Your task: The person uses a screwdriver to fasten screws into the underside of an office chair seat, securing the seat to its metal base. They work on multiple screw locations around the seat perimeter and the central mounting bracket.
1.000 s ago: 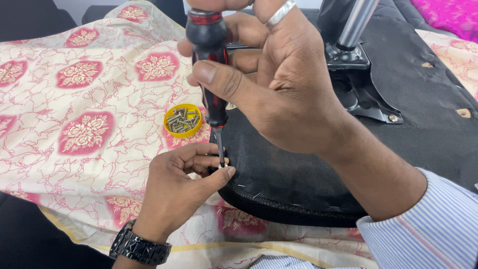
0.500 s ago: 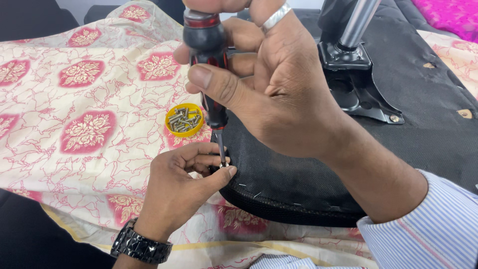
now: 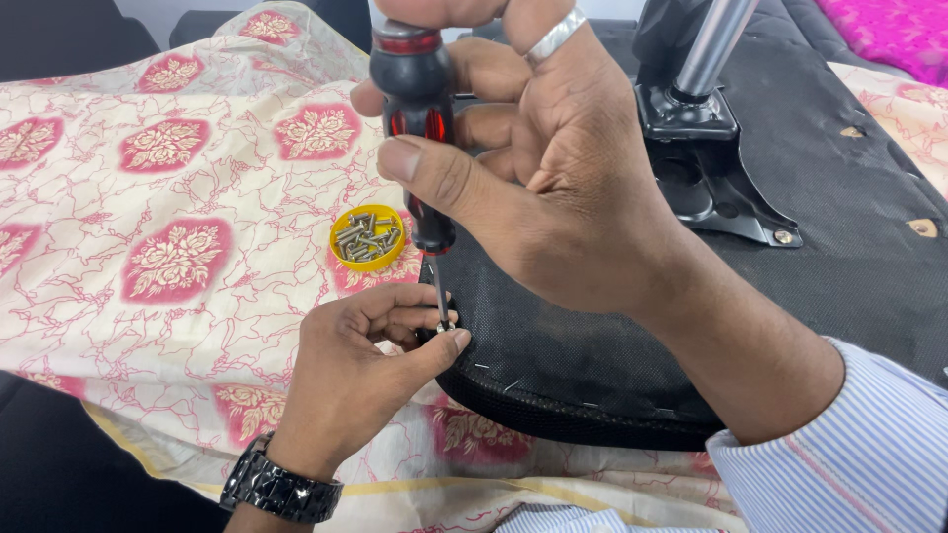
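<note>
Screwdriver (image 3: 420, 128) handle showing black with red bands. Cap (image 3: 367, 238) showing yellow, holding silver-grey screws (image 3: 363, 237). Cloth (image 3: 178, 197) showing cream with pink floral medallions and red vine lines. Seat base (image 3: 632, 336) showing black. Sleeve (image 3: 849, 454) showing blue-white stripes.

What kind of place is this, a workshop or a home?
Probably a home, with furniture work done on a bed or floor. A floral cloth lies under an upturned chair seat, and a yellow cap of screws sits beside it. No workbench shows.
</note>
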